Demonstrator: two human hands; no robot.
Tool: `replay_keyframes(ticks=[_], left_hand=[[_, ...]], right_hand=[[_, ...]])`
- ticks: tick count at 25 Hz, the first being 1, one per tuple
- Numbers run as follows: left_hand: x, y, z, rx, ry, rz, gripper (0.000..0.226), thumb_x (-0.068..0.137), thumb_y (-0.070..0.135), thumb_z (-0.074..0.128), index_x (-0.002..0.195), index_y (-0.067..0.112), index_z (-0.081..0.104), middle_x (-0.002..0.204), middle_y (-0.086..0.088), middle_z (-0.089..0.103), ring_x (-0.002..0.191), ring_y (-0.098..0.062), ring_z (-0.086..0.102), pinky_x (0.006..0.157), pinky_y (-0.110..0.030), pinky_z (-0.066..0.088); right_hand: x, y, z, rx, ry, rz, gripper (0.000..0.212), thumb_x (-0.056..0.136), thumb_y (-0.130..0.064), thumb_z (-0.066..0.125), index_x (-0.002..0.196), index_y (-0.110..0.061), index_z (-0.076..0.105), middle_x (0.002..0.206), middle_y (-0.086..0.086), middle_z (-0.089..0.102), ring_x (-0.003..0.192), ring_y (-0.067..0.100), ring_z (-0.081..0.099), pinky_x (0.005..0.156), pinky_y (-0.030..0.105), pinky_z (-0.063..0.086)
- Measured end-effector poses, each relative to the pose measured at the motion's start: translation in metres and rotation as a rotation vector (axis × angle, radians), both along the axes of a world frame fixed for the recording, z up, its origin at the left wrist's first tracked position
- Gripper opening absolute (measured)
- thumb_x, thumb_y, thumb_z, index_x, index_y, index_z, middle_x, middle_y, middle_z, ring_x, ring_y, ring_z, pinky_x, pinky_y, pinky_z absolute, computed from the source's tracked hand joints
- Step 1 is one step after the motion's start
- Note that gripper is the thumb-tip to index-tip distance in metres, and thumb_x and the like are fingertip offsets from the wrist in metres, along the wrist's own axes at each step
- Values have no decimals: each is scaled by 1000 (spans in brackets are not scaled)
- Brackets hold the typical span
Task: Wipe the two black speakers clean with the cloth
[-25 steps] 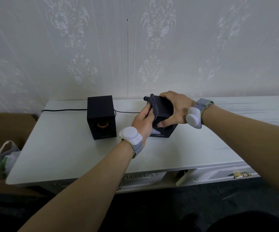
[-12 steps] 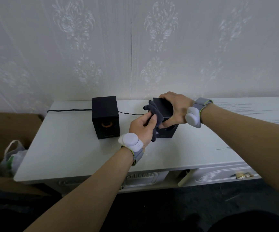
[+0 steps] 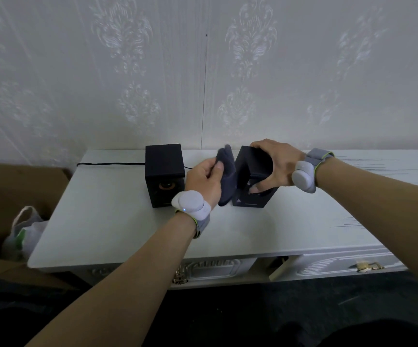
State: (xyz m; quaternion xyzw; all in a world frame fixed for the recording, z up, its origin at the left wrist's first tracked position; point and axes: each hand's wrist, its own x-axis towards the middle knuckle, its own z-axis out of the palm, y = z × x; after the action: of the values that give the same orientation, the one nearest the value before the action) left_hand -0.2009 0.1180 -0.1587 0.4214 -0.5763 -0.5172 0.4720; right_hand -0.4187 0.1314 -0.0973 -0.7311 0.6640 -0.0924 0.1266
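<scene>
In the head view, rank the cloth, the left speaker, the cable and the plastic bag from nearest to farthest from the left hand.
From the left hand:
1. Cloth, pinched in that hand.
2. Left speaker, just to its left on the table.
3. Cable, running left behind that speaker.
4. Plastic bag, off the table's left end, in the box.

Speakers [image 3: 164, 169] [image 3: 251, 181]: matt black. Cloth [image 3: 225, 176]: dark, soft, fuzzy. Table [image 3: 117, 221]: smooth white, slight sheen. Wall [image 3: 202, 71] behind table: embossed wallpaper. Box [image 3: 7, 181] left of table: brown cardboard.

Two speakers [image 3: 164, 175] [image 3: 251, 180], one cloth [image 3: 225, 176], one bag [image 3: 23, 234].
</scene>
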Motion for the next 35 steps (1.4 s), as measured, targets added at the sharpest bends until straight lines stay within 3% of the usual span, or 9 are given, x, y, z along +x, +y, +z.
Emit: replay_keyframes(ticks=[4, 8, 11, 15, 17, 20, 25, 30, 35], left_hand=[[-1, -20, 23, -48, -44, 97, 18, 101, 21, 52, 97, 29, 68, 84, 21, 67, 82, -1, 64, 79, -26, 48], [-2, -29, 40, -27, -10, 101, 18, 102, 22, 52, 97, 29, 68, 92, 5, 71, 97, -21, 69, 94, -43, 55], [5, -29, 54, -10, 7, 104, 25, 102, 22, 53, 86, 36, 66, 93, 3, 71, 101, -26, 69, 97, -48, 54], [19, -27, 71, 27, 12, 85, 20, 102, 23, 53, 92, 34, 68, 101, -2, 74, 103, -26, 69, 98, -50, 54], [34, -22, 86, 38, 8, 86, 18, 101, 23, 54, 94, 31, 68, 104, -4, 73, 105, -28, 68, 99, -51, 53], [63, -18, 97, 65, 10, 94, 16, 100, 23, 54, 98, 30, 69, 110, -5, 73, 108, -29, 67, 101, -51, 51], [119, -17, 102, 216, 64, 116, 27, 100, 19, 52, 121, 10, 68, 124, -17, 68, 118, -38, 61, 107, -52, 46], [182, -16, 84, 311, -113, 147, 48, 81, 33, 59, 120, 7, 67, 128, -21, 66, 121, -41, 61, 103, -57, 49], [210, -23, 35, 524, -143, 111, 46, 85, 25, 61, 123, -1, 63, 132, -28, 62, 122, -46, 59, 99, -54, 51]], right_hand=[[-2, 0, 4, 26, 11, 17, 91, 40, -77, 80, 117, -46, 43, 109, -18, 53, 98, 15, 58, 83, 32, 50], [6, -3, 5, 60, 65, 49, 94, 40, -80, 78, 119, -45, 42, 106, -19, 50, 96, 16, 58, 82, 33, 50], [9, -4, 7, 93, 111, 48, 103, 39, -82, 78, 126, -42, 40, 108, -18, 47, 98, 17, 57, 83, 32, 50], [15, -6, 12, 163, 279, 20, 126, 36, -95, 64, 140, -33, 31, 125, -7, 49, 117, 24, 48, 96, 40, 46], [26, -4, 22, 143, 255, -34, 130, 42, -98, 56, 147, -28, 28, 139, -3, 46, 129, 26, 41, 105, 43, 40], [46, 0, 33, -23, 92, -102, 95, 67, -84, 58, 144, -31, 40, 145, -5, 44, 134, 22, 40, 109, 38, 36], [93, 3, 39, -224, -49, -164, 49, 82, -59, 66, 120, -28, 63, 119, -7, 62, 107, 17, 61, 93, 32, 49], [132, -2, 32, -258, -79, -184, 38, 83, -56, 65, 111, -31, 66, 108, -9, 65, 96, 16, 63, 84, 29, 50], [149, -10, 24, -250, -114, -165, 34, 84, -54, 64, 108, -30, 67, 95, -14, 60, 91, 15, 62, 80, 26, 45]])
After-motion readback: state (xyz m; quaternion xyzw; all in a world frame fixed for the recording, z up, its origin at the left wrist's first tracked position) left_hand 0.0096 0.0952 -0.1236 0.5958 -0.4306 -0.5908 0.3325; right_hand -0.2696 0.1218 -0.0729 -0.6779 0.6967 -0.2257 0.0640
